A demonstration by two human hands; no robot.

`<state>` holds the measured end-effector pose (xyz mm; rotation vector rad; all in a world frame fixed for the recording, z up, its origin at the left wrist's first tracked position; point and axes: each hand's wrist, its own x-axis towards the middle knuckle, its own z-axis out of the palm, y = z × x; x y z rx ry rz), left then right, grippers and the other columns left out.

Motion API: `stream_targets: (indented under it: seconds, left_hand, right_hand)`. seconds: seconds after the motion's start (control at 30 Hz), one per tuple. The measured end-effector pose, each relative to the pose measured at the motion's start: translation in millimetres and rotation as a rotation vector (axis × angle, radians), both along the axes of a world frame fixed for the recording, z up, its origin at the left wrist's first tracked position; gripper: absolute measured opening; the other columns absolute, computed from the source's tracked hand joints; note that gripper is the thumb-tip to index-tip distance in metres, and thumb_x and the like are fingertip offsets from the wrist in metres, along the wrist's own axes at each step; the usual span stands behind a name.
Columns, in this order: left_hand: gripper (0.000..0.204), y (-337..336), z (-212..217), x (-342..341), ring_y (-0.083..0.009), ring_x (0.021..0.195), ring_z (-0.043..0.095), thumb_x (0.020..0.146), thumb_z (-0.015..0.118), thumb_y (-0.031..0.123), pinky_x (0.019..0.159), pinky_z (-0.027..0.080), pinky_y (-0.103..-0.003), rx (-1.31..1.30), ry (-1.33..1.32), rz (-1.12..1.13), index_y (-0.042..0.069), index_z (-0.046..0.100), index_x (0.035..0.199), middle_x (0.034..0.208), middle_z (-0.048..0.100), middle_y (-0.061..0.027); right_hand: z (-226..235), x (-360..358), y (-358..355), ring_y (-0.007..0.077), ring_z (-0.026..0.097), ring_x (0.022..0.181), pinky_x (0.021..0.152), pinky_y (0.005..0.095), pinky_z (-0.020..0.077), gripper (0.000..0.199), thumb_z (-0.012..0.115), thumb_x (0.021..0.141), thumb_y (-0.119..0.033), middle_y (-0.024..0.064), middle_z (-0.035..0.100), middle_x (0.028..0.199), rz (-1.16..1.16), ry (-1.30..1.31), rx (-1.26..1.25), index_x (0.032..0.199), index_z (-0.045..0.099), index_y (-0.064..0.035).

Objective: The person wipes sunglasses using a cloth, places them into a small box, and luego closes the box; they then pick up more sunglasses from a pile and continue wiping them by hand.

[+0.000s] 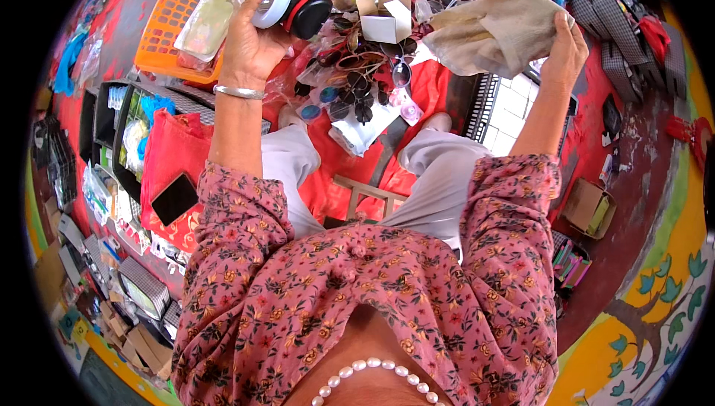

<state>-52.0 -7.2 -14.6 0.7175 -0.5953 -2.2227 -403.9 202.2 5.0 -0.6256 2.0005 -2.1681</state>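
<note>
My left hand is raised at the upper left, its fingers wrapped round a container with a white ring and a black-and-red end. The container lies tilted, and its exact kind I cannot make out. On the upper right, my right hand pinches the edge of a beige cloth, which spreads out to the left of the fingers. Between the two hands lies a heap of sunglasses, mixed with small opened boxes and clear plastic wrappers.
An orange plastic basket holding clear-packed goods stands beside my left hand. Below my right forearm is a tray of white squares. A phone rests on red cloth at the left. Checked boxes and a cardboard box lie rightward.
</note>
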Motion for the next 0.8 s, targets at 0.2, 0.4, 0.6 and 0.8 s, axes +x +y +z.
stream_targets:
  seconds: [0.2, 0.4, 0.6, 0.8]
  left_hand:
    - [0.04, 0, -2, -13, -0.0291, 0.099, 0.057, 0.078, 0.067, 0.024, 0.088, 0.046, -0.048, 0.067, 0.017, -0.061, 0.002, 0.053, 0.109, 0.104, 0.059, -0.015]
    - [0.043, 12, 5, -36, -0.0333, 0.104, 0.055, 0.081, 0.063, 0.025, 0.091, 0.045, -0.047, 0.043, -0.006, -0.137, -0.001, 0.05, 0.112, 0.11, 0.056, -0.0197]
    - [0.041, 19, 3, -41, -0.0306, 0.101, 0.056, 0.079, 0.066, 0.025, 0.09, 0.046, -0.046, 0.075, -0.013, -0.151, 0.0, 0.052, 0.109, 0.107, 0.058, -0.0178]
    - [0.034, 3, -8, -47, -0.0274, 0.101, 0.056, 0.083, 0.06, 0.026, 0.09, 0.045, -0.045, 0.043, -0.034, -0.053, 0.003, 0.054, 0.108, 0.104, 0.06, -0.0135]
  right_hand:
    - [-28, -40, 60, 0.0063, 0.046, 0.065, 0.056, 0.0222, 0.0353, 0.017, 0.066, 0.08, -0.019, -0.0025, 0.057, 0.073, -0.015, -0.008, 0.199, 0.085, 0.066, -0.0029]
    - [-54, -56, 114, 0.0054, 0.044, 0.064, 0.055, 0.0205, 0.0329, 0.017, 0.059, 0.083, -0.018, -0.0039, 0.055, 0.072, -0.077, -0.1, 0.216, 0.083, 0.064, -0.002]
    - [-115, -76, 159, 0.012, 0.052, 0.079, 0.072, 0.0249, 0.04, 0.024, 0.059, 0.082, -0.018, 0.0045, 0.06, 0.087, -0.149, -0.076, 0.354, 0.093, 0.063, 0.0028]
    - [-193, -74, 170, 0.0337, 0.05, 0.102, 0.091, 0.0395, 0.0378, 0.035, 0.06, 0.078, -0.023, 0.0214, 0.051, 0.111, -0.229, 0.431, 0.959, 0.099, 0.06, 0.0057]
